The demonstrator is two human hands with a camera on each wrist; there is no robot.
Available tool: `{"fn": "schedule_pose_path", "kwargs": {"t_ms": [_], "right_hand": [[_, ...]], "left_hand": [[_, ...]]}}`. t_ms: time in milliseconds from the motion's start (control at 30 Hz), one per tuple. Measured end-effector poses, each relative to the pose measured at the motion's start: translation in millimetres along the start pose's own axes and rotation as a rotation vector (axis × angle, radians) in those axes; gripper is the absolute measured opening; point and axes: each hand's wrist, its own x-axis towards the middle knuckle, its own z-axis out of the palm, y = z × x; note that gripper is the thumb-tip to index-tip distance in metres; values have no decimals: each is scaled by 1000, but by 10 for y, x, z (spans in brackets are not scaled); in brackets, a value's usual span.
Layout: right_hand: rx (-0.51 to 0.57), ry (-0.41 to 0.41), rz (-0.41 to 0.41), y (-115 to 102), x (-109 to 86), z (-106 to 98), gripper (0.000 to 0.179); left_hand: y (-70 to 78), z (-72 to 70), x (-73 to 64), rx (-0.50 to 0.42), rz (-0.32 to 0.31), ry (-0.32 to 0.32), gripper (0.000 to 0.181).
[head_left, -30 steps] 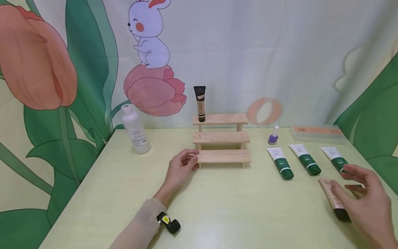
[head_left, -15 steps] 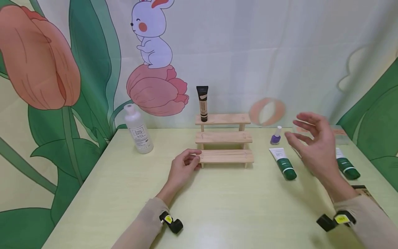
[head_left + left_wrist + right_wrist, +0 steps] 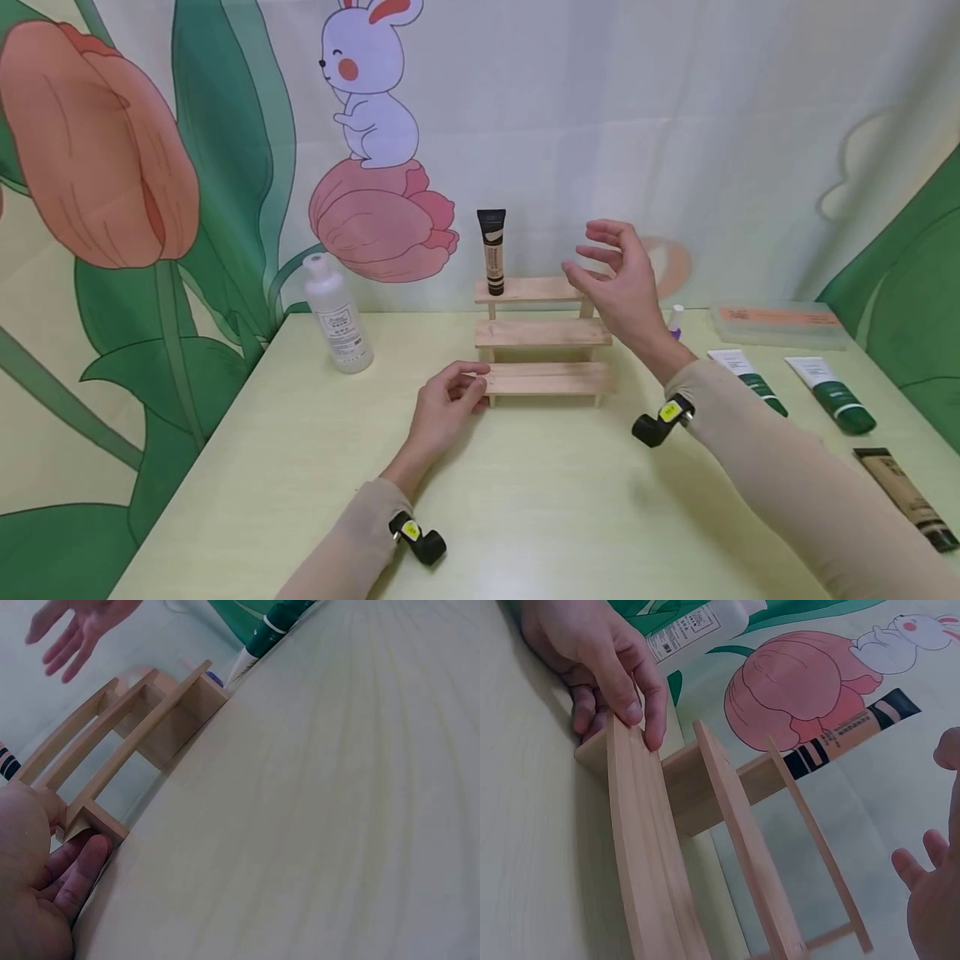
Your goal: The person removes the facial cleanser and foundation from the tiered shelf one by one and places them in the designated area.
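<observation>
My left hand [image 3: 447, 406] grips the left end of the bottom step of a three-tier wooden display stand [image 3: 543, 333]. In the right wrist view, its thumb and fingers pinch the bottom board [image 3: 641, 847]. On the left end of the top step stands a black and beige squeeze tube [image 3: 493, 254], cap down. My right hand [image 3: 618, 275] hovers by the stand's top right end, fingers spread and loosely bent, with nothing between them. The left wrist view also shows this hand [image 3: 90, 626] apart from the wood.
A white bottle [image 3: 337, 317] stands at left. On the right lie green and white tubes [image 3: 832, 396], a brown tube [image 3: 907, 500] and a clear case [image 3: 780, 325]. My right forearm partly hides a purple nail polish bottle [image 3: 677, 321]. A printed curtain [image 3: 540, 125] hangs behind.
My right hand has moved left from above the tubes at the right, past the nail polish, to the stand's top right. My left hand keeps its grip on the stand.
</observation>
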Motion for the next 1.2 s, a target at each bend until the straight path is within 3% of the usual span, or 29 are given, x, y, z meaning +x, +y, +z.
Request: {"fn": "schedule_pose_path", "kwargs": {"t_ms": [300, 600, 1200], "right_hand": [[62, -35, 24, 130, 171, 407, 60], [44, -95, 63, 122, 245, 720, 64], [-76, -107, 139, 73, 334, 1016, 40]], "left_hand": [[40, -2, -8, 4, -12, -6, 19], [39, 2, -8, 0, -7, -7, 19], [31, -10, 6, -7, 4, -10, 19]]}}
